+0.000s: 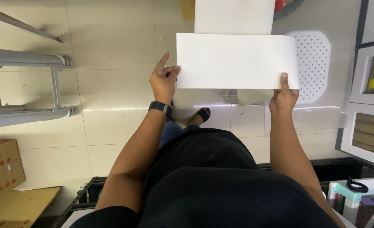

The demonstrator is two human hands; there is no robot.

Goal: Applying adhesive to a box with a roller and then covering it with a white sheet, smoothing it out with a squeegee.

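Note:
A large white sheet of paper [235, 61] is held flat in front of me, above the floor. My left hand [163, 80] pinches its left edge between thumb and fingers; a black watch sits on that wrist. My right hand [283, 98] grips the lower right corner, thumb on top. A second white sheet [234, 16] lies further ahead, partly overlapped by the held one.
A white perforated plastic stool [313, 63] stands at the right. White framed shelves [371, 84] line the right edge. A grey metal ladder [22, 84] lies at the left, cardboard boxes [1, 169] at lower left. Beige floor tiles [111, 50] lie below.

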